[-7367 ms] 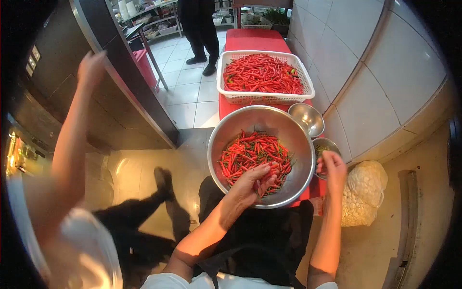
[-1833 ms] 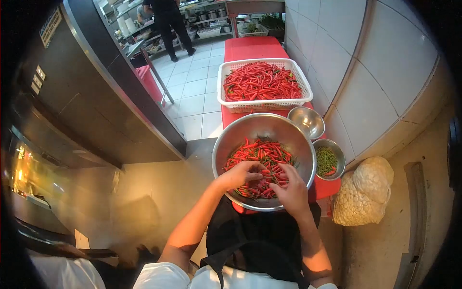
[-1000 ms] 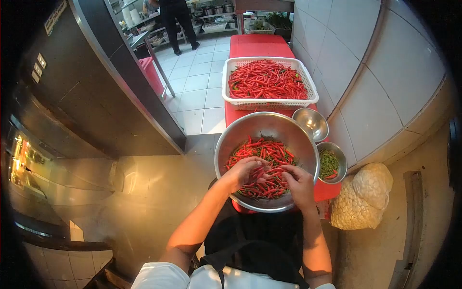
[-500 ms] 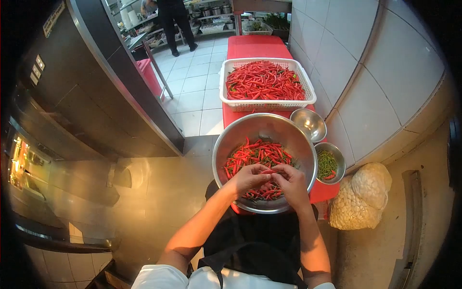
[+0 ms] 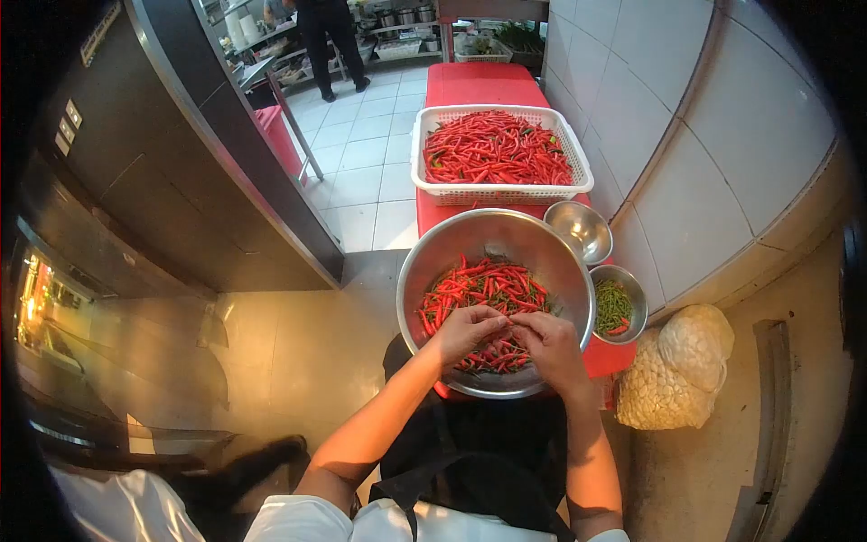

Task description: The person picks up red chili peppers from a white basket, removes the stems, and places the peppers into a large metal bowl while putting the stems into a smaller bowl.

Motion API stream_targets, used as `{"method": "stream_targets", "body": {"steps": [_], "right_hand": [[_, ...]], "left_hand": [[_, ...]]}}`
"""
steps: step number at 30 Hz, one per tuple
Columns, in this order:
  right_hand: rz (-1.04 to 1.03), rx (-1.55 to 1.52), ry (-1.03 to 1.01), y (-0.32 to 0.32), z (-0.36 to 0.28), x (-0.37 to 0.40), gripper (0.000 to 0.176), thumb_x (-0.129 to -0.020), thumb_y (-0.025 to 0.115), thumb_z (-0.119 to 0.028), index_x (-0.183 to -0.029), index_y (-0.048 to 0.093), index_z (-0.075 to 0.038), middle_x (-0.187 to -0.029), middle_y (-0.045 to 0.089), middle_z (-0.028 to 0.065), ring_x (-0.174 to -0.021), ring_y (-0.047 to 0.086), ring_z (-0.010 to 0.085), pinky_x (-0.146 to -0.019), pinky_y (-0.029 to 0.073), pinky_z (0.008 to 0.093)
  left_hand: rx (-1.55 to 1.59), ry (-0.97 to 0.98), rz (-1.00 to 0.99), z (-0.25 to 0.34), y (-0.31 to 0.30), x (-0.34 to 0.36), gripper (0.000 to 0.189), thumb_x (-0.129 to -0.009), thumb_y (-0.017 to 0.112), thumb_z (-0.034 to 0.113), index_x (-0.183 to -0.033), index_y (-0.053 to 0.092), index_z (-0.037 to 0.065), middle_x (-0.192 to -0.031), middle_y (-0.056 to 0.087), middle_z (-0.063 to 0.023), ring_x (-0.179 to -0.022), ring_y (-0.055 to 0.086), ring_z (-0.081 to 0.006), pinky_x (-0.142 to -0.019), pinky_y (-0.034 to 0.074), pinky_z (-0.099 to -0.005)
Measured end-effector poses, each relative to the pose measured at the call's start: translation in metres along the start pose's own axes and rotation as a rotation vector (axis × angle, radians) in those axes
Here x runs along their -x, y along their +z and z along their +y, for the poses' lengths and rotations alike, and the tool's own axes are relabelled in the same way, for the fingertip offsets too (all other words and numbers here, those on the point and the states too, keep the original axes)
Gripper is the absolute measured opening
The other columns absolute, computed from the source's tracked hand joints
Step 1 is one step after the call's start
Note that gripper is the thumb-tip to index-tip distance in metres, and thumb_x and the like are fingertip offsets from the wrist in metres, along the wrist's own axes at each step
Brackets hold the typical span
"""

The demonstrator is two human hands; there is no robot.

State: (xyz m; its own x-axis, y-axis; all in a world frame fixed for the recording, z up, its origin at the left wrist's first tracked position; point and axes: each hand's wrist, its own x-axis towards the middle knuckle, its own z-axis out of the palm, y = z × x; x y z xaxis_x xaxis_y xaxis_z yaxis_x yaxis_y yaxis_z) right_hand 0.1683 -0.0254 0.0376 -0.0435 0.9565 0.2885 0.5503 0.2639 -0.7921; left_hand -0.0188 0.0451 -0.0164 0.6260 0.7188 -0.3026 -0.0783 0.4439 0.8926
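Note:
Over a large steel bowl [image 5: 542, 239], my left hand [image 5: 470, 332] and my right hand [image 5: 551, 350] meet fingertip to fingertip. Both are closed in a pinch on a chili pepper, which the fingers mostly hide. Below them in the bowl lies a heap of red chili peppers [image 5: 483, 287] with green stems. Just right of my right hand, a small steel bowl [image 5: 640, 312] holds green stems [image 5: 612, 303] and a bit of red chili.
Behind the bowl, a white plastic basket [image 5: 497, 191] full of red chilies stands on a red bench [image 5: 479, 83]. Another small steel bowl [image 5: 578, 230] sits beside it. A bulging bag [image 5: 673, 370] rests by the wall. People stand at the back and lower left [image 5: 135, 510].
The red chili between my fingertips shows less than before, and my fingertips have shifted slightly. A person in white and dark clothing has come into view at the lower left.

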Motion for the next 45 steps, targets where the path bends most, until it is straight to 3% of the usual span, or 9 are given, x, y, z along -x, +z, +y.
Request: {"method": "stream_targets", "body": {"steps": [9, 12, 15, 18, 27, 31, 39, 40, 45], "right_hand": [[0.114, -0.003, 0.084, 0.010, 0.005, 0.003, 0.014, -0.088, 0.069, -0.010, -0.095, 0.070, 0.002, -0.086, 0.068, 0.0181, -0.079, 0.068, 0.0322, -0.071, 0.052, 0.0405], [0.068, -0.091, 0.131, 0.010, 0.012, 0.004, 0.012, -0.089, 0.069, -0.010, -0.092, 0.071, 0.002, -0.083, 0.070, 0.0140, -0.073, 0.067, 0.0245, -0.066, 0.052, 0.0352], [-0.114, -0.737, 0.452, 0.002, 0.031, 0.003, 0.011, -0.092, 0.067, -0.009, -0.095, 0.071, 0.001, -0.082, 0.070, 0.0084, -0.069, 0.065, 0.0148, -0.062, 0.050, 0.0274], [-0.117, -1.070, 0.548, -0.005, 0.032, 0.005, 0.012, -0.095, 0.065, -0.009, -0.100, 0.071, 0.001, -0.083, 0.070, 0.0053, -0.067, 0.062, 0.0085, -0.061, 0.050, 0.0223], [0.129, -0.517, 0.356, 0.017, 0.009, 0.009, 0.017, -0.098, 0.056, -0.003, -0.103, 0.071, 0.002, -0.085, 0.071, 0.0076, -0.067, 0.064, 0.0109, -0.058, 0.052, 0.0232], [0.239, -0.231, 0.198, 0.033, 0.006, 0.007, 0.010, -0.089, 0.068, -0.004, -0.093, 0.072, 0.005, -0.081, 0.070, 0.0103, -0.067, 0.065, 0.0134, -0.061, 0.052, 0.0263], [0.309, -0.203, 0.177, 0.041, 0.000, 0.004, 0.007, -0.084, 0.073, -0.002, -0.087, 0.071, 0.004, -0.079, 0.067, 0.0098, -0.066, 0.064, 0.0143, -0.061, 0.049, 0.0284], [0.321, -0.202, 0.174, 0.041, -0.001, 0.004, 0.006, -0.084, 0.073, -0.002, -0.086, 0.071, 0.004, -0.079, 0.067, 0.0097, -0.066, 0.064, 0.0143, -0.061, 0.050, 0.0284], [0.386, -0.237, 0.199, 0.041, -0.003, 0.003, 0.007, -0.085, 0.072, -0.002, -0.086, 0.069, 0.004, -0.079, 0.067, 0.0095, -0.067, 0.064, 0.0154, -0.061, 0.050, 0.0291]], "left_hand": [[-0.007, 0.000, 0.029, -0.006, 0.000, 0.000, 0.021, -0.101, 0.062, 0.024, -0.109, 0.066, 0.005, -0.091, 0.068, -0.0002, -0.074, 0.063, -0.0075, -0.063, 0.052, -0.0219], [-0.059, -0.002, 0.048, -0.006, 0.002, 0.002, 0.018, -0.101, 0.062, 0.024, -0.107, 0.065, 0.007, -0.091, 0.068, 0.0004, -0.073, 0.062, -0.0069, -0.061, 0.050, -0.0207], [0.110, -0.109, -0.075, 0.007, 0.003, 0.014, 0.017, -0.101, 0.062, 0.024, -0.107, 0.064, 0.008, -0.092, 0.068, 0.0000, -0.072, 0.061, -0.0067, -0.062, 0.049, -0.0204], [0.217, -0.151, -0.095, 0.018, 0.005, 0.021, 0.018, -0.102, 0.061, 0.025, -0.108, 0.063, 0.008, -0.092, 0.068, 0.0002, -0.074, 0.061, -0.0064, -0.064, 0.049, -0.0204], [0.149, -0.040, -0.002, 0.003, 0.004, 0.010, 0.017, -0.105, 0.056, 0.024, -0.108, 0.061, 0.009, -0.091, 0.065, 0.0007, -0.076, 0.060, -0.0059, -0.065, 0.048, -0.0202], [0.139, 0.008, 0.015, -0.002, 0.007, 0.010, 0.017, -0.105, 0.055, 0.025, -0.108, 0.061, 0.009, -0.089, 0.064, 0.0019, -0.075, 0.060, -0.0054, -0.065, 0.049, -0.0206], [0.069, 0.037, 0.061, -0.011, 0.005, 0.010, 0.019, -0.105, 0.056, 0.024, -0.108, 0.063, 0.007, -0.088, 0.063, 0.0025, -0.074, 0.059, -0.0054, -0.065, 0.050, -0.0214], [0.077, 0.067, 0.094, -0.010, 0.010, 0.011, 0.018, -0.103, 0.058, 0.023, -0.104, 0.064, 0.006, -0.082, 0.062, 0.0031, -0.070, 0.056, -0.0048, -0.062, 0.044, -0.0197], [-0.010, 0.077, 0.078, -0.010, 0.011, 0.012, 0.021, -0.102, 0.061, 0.023, -0.113, 0.064, 0.005, -0.094, 0.065, 0.0015, -0.076, 0.059, -0.0050, -0.067, 0.049, -0.0203]]}}
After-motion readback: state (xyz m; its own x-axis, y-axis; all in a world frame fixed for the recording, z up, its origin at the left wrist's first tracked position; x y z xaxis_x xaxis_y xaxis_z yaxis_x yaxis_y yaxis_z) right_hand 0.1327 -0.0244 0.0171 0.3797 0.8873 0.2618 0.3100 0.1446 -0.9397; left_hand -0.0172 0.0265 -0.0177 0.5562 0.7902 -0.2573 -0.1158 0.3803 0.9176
